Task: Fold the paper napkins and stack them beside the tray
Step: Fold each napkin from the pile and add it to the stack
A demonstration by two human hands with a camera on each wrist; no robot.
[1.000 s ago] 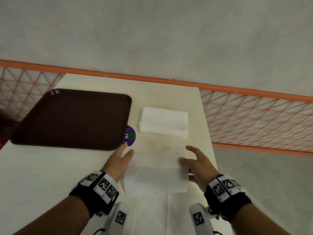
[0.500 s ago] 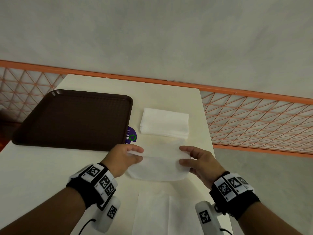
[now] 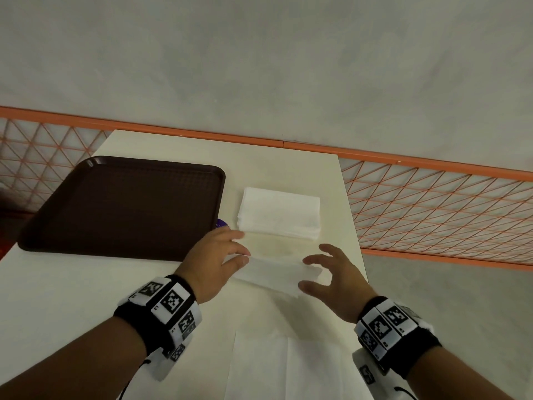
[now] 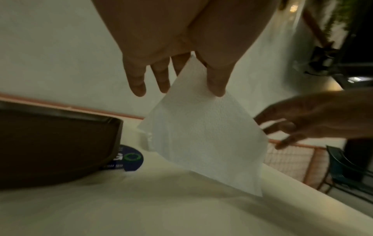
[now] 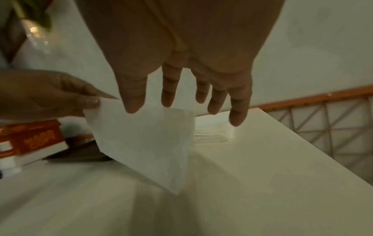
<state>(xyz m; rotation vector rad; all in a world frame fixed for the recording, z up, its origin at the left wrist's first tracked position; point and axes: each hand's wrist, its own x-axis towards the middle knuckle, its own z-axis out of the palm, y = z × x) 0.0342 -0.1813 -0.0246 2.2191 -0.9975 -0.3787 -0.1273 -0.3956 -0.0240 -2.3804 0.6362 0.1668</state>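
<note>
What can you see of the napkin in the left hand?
The napkin is white, thin embossed paper, folded to a flat rectangle. The left hand pinches one end between thumb and fingers, so it hangs tilted in the air above the table, its low corner near the surface; contact cannot be told. The right hand is spread open at its other end, apparently not gripping it. It sits just short of the stack, right of the tray.

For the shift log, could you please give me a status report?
Left hand pinching folded napkin; right hand open. Stack waits beside tray. Path clear.
</note>
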